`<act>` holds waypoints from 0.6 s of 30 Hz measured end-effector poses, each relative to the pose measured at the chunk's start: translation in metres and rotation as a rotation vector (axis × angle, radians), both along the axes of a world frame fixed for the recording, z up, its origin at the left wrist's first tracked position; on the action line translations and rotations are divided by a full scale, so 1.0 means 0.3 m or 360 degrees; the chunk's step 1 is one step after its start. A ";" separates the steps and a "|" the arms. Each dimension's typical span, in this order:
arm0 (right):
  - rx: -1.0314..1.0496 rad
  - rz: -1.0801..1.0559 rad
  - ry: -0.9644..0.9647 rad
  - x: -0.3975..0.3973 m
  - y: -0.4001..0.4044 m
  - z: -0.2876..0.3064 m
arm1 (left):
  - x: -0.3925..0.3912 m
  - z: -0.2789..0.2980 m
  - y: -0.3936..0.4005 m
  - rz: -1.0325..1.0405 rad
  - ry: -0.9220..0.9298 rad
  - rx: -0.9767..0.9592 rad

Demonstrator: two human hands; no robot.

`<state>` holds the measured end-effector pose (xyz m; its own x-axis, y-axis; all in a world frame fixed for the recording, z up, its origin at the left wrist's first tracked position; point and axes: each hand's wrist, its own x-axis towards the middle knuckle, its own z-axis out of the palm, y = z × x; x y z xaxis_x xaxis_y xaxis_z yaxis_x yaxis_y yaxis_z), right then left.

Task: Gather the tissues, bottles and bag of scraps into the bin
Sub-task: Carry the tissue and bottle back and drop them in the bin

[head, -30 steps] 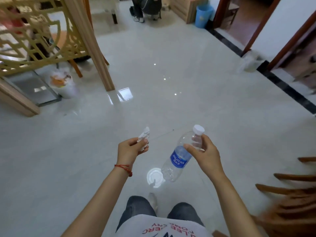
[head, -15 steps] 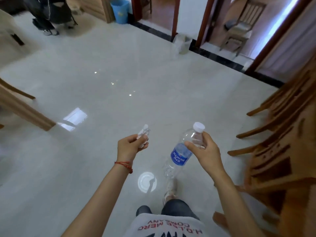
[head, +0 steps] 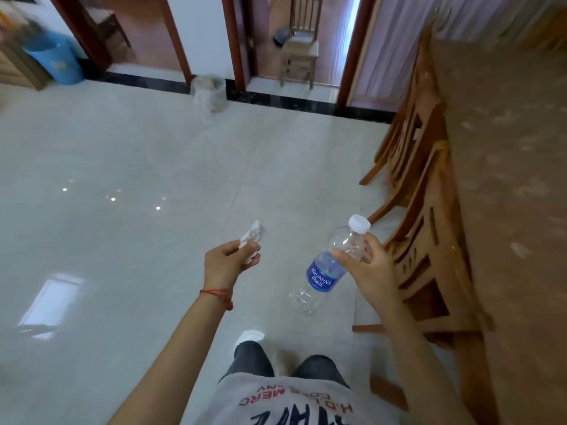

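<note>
1. Hands first: our left hand (head: 226,262) has its fingers (head: 249,247) curled, pinching a crumpled white paper tissue (head: 252,238) that pokes up above the fingertips.
2. Our right hand (head: 366,265) has thumb and fingers wrapped round the shoulder of an empty clear plastic bottle with a blue label and white cap (head: 325,269); the cap stands just above the fingers, and the body hangs down and to the left below them, clear of the pale glossy tiled floor (head: 122,179).
3. We're carrying both, we judge, toward a bin. Well beyond the fingertips, by the door frame, sits a small clear-lined waste bin (head: 210,92); a blue plastic bin (head: 53,61) stands far off to the left of the left fingers. We can't tell which is meant.
4. To do this well, let's keep the tissue pinch firm, since light paper drops easily.
5. The bottle should enter base first, its low end leading.
6. Wooden chairs (head: 423,185) stand close beside the right fingers; steer the bottle clear of them.
</note>
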<state>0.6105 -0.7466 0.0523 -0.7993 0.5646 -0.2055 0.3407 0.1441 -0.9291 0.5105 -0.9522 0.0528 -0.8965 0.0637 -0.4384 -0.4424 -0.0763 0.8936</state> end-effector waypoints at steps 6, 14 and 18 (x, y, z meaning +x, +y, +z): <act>0.0083 -0.0085 -0.0061 -0.220 0.094 -0.014 | -0.266 -0.018 0.134 -0.0125 -0.0012 0.0009; 0.0180 -0.0185 -0.0050 -0.726 0.237 -0.003 | -0.804 -0.038 0.301 -0.0214 -0.0030 0.0065; 0.0209 -0.0228 -0.0042 -0.979 0.324 0.036 | -1.073 -0.013 0.384 -0.0260 -0.0016 0.0092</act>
